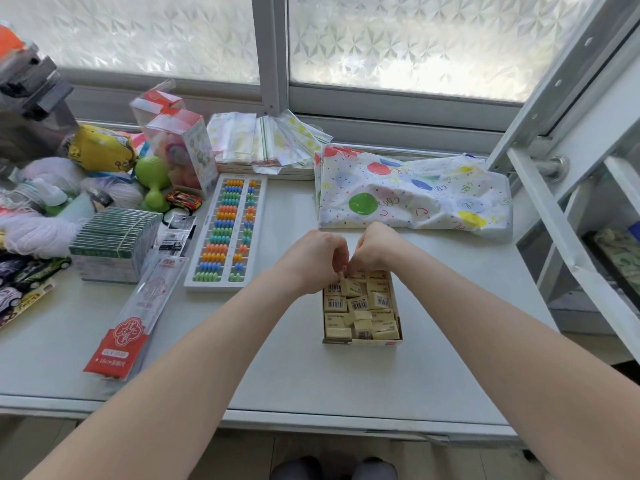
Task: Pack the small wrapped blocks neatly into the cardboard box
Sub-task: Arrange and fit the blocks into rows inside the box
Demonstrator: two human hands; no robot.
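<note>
A small cardboard box point(362, 340) lies on the white table, right of centre. It is filled with several small cream wrapped blocks point(360, 306), some showing barcode labels, some tilted. My left hand point(313, 258) and my right hand point(372, 247) meet over the box's far end, fingers curled down and pinched together. Between the fingertips a small block point(346, 271) is partly visible; which hand grips it I cannot tell.
A colourful bead abacus point(227, 233) lies left of the box. Further left are a red-labelled ruler packet point(135, 317), a stack of green card boxes point(114, 244) and toys. A balloon-print bag point(412, 195) lies behind the box. A metal shelf frame point(571, 202) stands at right.
</note>
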